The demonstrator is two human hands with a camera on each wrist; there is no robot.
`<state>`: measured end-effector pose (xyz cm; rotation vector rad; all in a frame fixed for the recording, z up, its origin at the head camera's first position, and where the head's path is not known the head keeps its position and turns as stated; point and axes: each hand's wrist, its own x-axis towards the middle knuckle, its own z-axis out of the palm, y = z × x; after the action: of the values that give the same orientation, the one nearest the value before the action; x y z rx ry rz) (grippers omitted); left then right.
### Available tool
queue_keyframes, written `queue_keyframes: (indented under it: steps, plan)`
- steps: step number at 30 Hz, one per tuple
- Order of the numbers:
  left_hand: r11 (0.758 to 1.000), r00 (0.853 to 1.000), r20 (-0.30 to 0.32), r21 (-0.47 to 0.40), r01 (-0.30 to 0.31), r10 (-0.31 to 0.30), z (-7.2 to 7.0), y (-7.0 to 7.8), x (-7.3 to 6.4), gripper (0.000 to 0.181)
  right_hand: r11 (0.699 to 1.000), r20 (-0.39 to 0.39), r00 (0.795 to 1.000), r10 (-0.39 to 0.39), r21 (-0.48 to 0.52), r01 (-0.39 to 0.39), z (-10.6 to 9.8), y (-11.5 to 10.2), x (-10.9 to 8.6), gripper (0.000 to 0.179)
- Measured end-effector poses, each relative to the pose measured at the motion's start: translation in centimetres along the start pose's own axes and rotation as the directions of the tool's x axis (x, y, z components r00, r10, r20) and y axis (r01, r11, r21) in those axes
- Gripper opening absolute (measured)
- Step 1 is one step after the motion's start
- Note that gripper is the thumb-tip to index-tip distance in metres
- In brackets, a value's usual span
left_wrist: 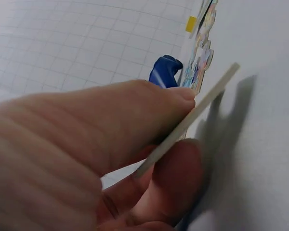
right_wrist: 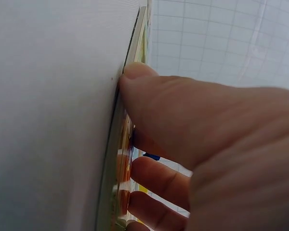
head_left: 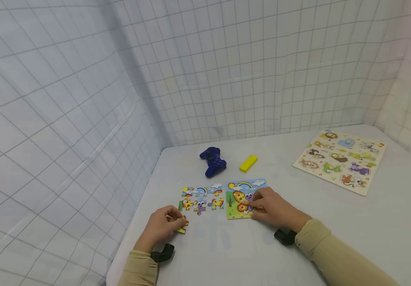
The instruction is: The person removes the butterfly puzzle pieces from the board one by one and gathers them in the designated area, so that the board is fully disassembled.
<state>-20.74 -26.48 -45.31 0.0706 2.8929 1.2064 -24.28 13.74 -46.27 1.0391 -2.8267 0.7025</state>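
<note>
My left hand pinches a jigsaw piece between thumb and fingers. In the left wrist view that piece is seen edge-on, tilted just off the table. Several loose jigsaw pieces with parts of a butterfly picture lie in two spaced rows beyond this hand. To their right is a square butterfly picture board. My right hand rests on the board's right side. In the right wrist view, its thumb touches the edge of the board and the other fingertips lie on the printed face, partly hidden.
Behind the pieces lies a blue game controller, with a yellow block to its right. At the far right is a wooden animal puzzle board. A white gridded cloth hangs behind the white table and along its left side.
</note>
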Motion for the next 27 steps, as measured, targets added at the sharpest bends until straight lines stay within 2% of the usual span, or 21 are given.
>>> queue_keyframes:
  steps: [6,13,16,20,23,25,27]
  plan:
    - [0.999,0.999,-0.045,0.051,-0.002,0.004,0.42,0.12,-0.03,0.017,1.000,-0.009,1.000,-0.006,0.001,0.006,-0.07,-0.03,-0.02,0.037]
    - [0.999,0.998,-0.063,-0.048,0.019,-0.022,0.43,0.36,-0.12,0.019,1.000,-0.034,0.999,-0.022,0.003,0.022,-0.12,-0.05,-0.15,0.036]
    - [0.997,0.996,-0.071,-0.057,0.043,-0.047,0.37,0.41,-0.18,0.020,1.000,-0.035,0.999,-0.025,0.001,0.025,-0.03,-0.06,-0.09,0.036]
    - [0.995,0.989,-0.116,-0.039,0.092,-0.096,0.27,0.40,-0.33,0.019,1.000,-0.021,0.999,-0.024,0.009,0.024,0.03,-0.08,0.04,0.037]
    - [0.991,0.982,-0.149,-0.077,0.107,-0.117,0.38,0.43,-0.35,0.018,1.000,-0.015,0.999,-0.028,0.005,0.028,0.04,-0.03,0.06,0.037]
    - [0.991,0.982,-0.153,-0.094,0.098,-0.112,0.64,0.50,-0.26,0.018,1.000,-0.014,1.000,-0.027,-0.002,0.027,0.04,0.04,0.02,0.037]
    - [0.995,0.985,-0.149,-0.063,0.076,-0.085,0.96,0.59,-0.18,0.020,1.000,-0.015,1.000,-0.026,-0.007,0.026,0.03,0.10,0.01,0.037]
